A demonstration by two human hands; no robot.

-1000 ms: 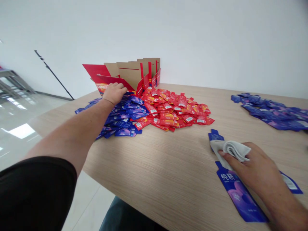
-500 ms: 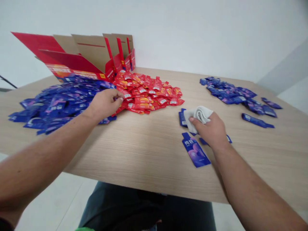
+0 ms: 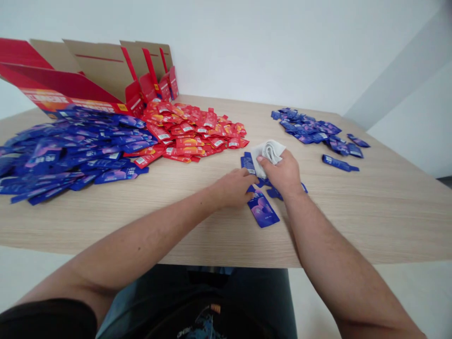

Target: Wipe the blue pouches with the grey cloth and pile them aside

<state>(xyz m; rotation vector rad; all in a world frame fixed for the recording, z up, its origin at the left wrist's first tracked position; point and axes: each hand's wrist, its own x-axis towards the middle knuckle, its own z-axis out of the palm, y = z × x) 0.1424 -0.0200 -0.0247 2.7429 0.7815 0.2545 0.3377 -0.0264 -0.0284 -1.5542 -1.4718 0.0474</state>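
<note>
My right hand (image 3: pixel 278 172) is shut on a crumpled white cloth (image 3: pixel 269 153), pressing it onto a blue sachet (image 3: pixel 248 163) on the wooden table (image 3: pixel 370 221). My left hand (image 3: pixel 235 188) lies just left of it, fingers curled together. Its fingertips reach the narrow end of a flat blue sachet with a purple print (image 3: pixel 263 210). Whether those fingers pinch anything cannot be seen. Further blue sachets (image 3: pixel 278 192) lie partly hidden under my right hand.
A large heap of blue sachets (image 3: pixel 70 157) lies at the left, touching a heap of red sachets (image 3: pixel 194 133). An open red-and-cardboard carton (image 3: pixel 95 70) stands behind them. A smaller blue heap (image 3: pixel 305 127) lies at the right, with loose sachets nearby.
My left hand has moved right from the edge of the heaps to beside my right hand. The cloth stays in my right hand, and the view has swung, shifting the table leftward.
</note>
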